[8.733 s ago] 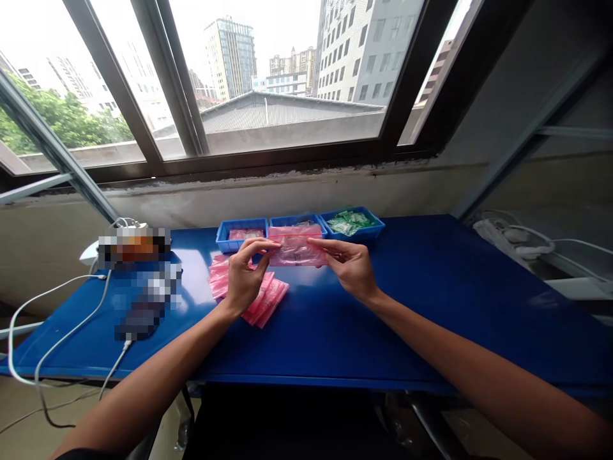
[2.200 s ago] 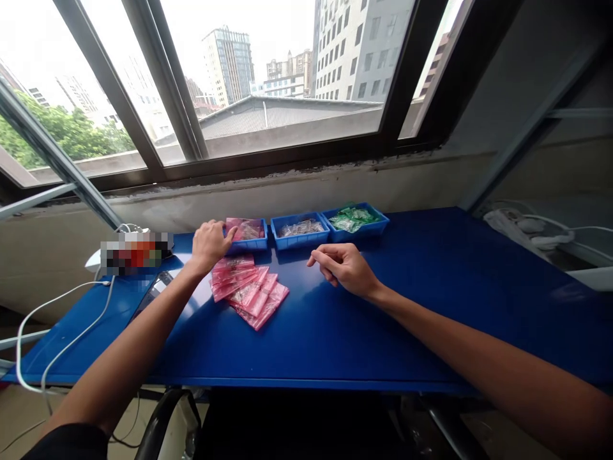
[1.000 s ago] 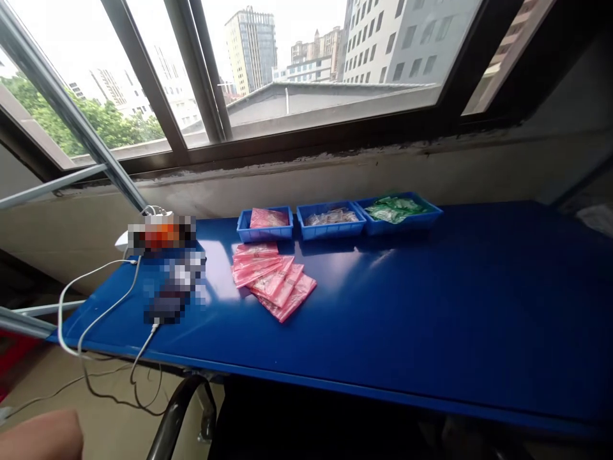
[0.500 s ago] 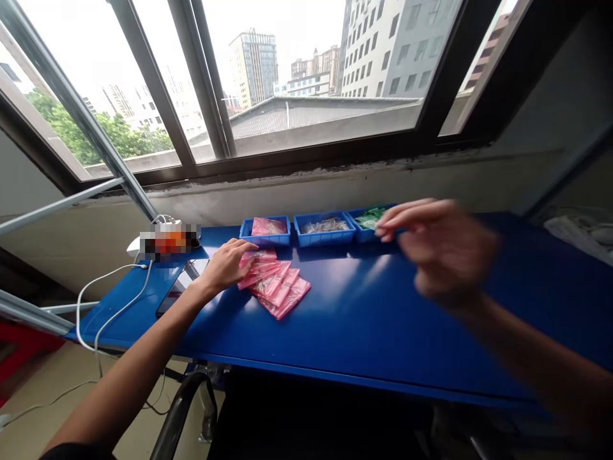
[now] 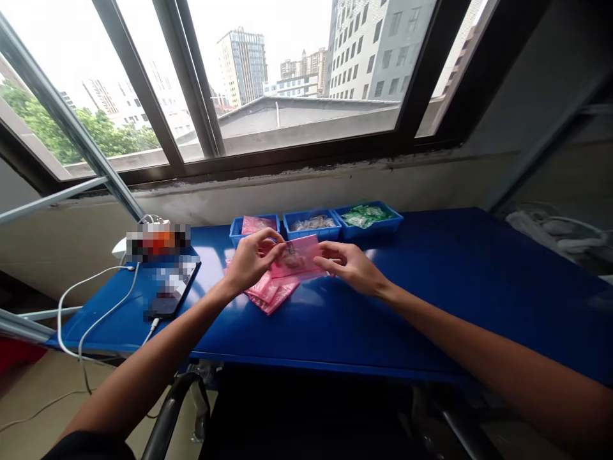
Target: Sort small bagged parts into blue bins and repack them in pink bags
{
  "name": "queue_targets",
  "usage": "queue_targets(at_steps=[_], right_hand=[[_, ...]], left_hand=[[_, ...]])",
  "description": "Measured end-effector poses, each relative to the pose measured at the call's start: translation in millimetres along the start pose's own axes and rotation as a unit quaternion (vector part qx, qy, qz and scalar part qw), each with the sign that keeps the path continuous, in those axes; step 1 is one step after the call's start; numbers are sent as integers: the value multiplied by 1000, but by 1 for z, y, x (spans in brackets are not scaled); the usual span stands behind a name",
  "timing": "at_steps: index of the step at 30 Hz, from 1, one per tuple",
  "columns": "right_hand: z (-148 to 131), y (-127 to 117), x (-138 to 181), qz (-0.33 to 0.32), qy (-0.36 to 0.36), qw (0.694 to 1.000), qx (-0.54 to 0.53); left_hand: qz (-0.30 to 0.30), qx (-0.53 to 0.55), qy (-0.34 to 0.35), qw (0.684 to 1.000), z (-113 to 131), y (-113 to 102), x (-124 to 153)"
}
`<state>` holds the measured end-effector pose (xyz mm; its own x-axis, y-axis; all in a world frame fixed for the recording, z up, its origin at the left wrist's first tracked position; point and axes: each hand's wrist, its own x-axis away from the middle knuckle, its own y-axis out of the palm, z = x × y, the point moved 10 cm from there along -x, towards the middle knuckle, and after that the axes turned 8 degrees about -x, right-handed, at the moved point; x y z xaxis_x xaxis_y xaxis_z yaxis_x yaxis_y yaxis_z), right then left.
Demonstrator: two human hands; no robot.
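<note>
held bag: a pink plastic bag (image 5: 295, 257) hangs in the air between both hands, tilted, just above a pile of pink bags (image 5: 272, 299), with something small and dark showing through it.
left grip: the left hand (image 5: 251, 262) is clamped on the bag's left end, fingers curled over it.
right grip: the right hand (image 5: 351, 269) pinches the bag's lower right corner between fingers and thumb.
trays: three blue plastic trays stand in a row behind the hands. the left tray (image 5: 234, 233) holds pink bags, the middle tray (image 5: 311, 229) clear packets, the right tray (image 5: 368, 225) green packets.
writing: the held bag has faint print, too small to read; no brand can be read anywhere.
surface: a glossy blue worktop (image 5: 479, 300) carries everything and reflects window light.
left of the hands: a black phone (image 5: 167, 300) with a pixelated screen, a pixelated object (image 5: 158, 239) and a white cable (image 5: 98, 313).
room: a dark-framed window (image 5: 287, 172) sits above a stained sill, with rooftops and tower blocks outside.
edges: the worktop runs on well past the right hand; its near edge lies below both wrists.
</note>
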<state>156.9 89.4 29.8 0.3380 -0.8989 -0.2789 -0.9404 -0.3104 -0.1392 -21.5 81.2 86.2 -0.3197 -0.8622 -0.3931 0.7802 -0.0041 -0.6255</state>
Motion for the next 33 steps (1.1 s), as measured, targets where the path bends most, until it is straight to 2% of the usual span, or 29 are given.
queue_targets(at_steps=[2, 6, 9, 23, 29, 33], right_hand=[[6, -4, 0, 16, 12, 999, -28], [13, -19, -1, 71, 11, 996, -48], [18, -22, -1, 77, 16, 995, -55], [25, -23, -1, 64, 42, 995, -60], [34, -28, -1, 73, 60, 993, -72], [35, -31, -2, 81, 60, 992, -71]], left_hand=[[2, 42, -13, 999, 0, 15, -1], [5, 171, -96, 981, -27, 35, 4], [-10, 198, -117, 973, -39, 44, 9], [14, 175, -122, 977, -42, 40, 13], [43, 124, -122, 984, -36, 33, 14], [34, 124, -142, 981, -37, 35, 16]])
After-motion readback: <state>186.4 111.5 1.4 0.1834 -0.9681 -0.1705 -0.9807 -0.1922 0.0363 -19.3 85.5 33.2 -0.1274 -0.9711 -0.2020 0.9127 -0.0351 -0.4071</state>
